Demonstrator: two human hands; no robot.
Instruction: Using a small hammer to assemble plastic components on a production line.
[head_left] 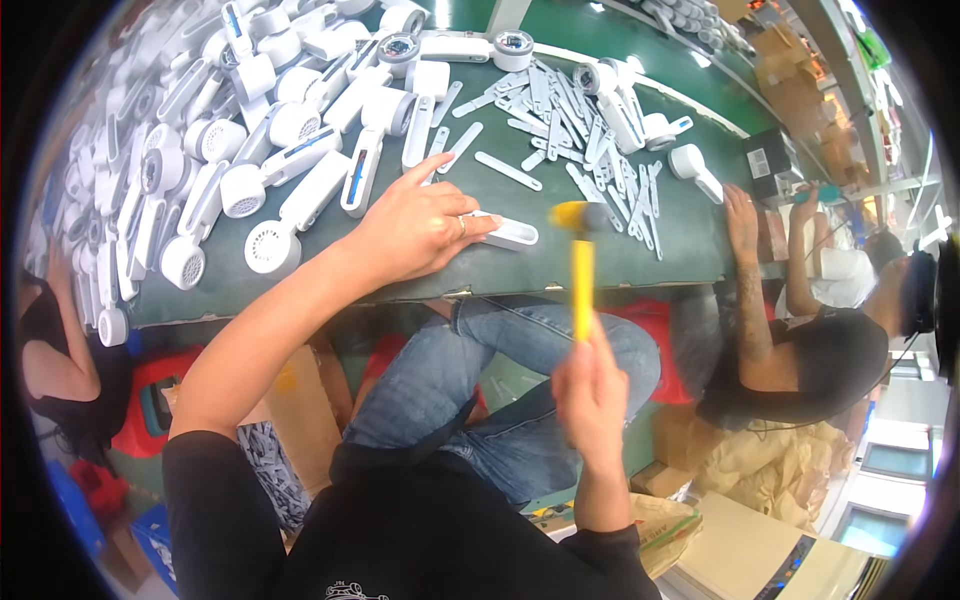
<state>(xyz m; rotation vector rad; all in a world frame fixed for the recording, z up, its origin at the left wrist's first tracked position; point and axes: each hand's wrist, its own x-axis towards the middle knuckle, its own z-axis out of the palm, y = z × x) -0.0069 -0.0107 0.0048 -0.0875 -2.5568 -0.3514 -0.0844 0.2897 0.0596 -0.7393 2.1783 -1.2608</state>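
My left hand presses a white plastic handle against the green table. Its thumb and fingers close round the handle's near part, and the index finger sticks out; the part under the palm is hidden. Raised over the table edge, my right hand grips a mallet by its yellow shaft. The mallet's yellow and dark grey head is up, just right of the handle and apart from it. Thin light grey strips lie beyond my left hand, with a larger heap of strips farther back.
Many white handled devices with round grilled heads are piled on the left of the green table. Another one lies at the right. A co-worker's arm rests at the right edge. Cardboard boxes stand below.
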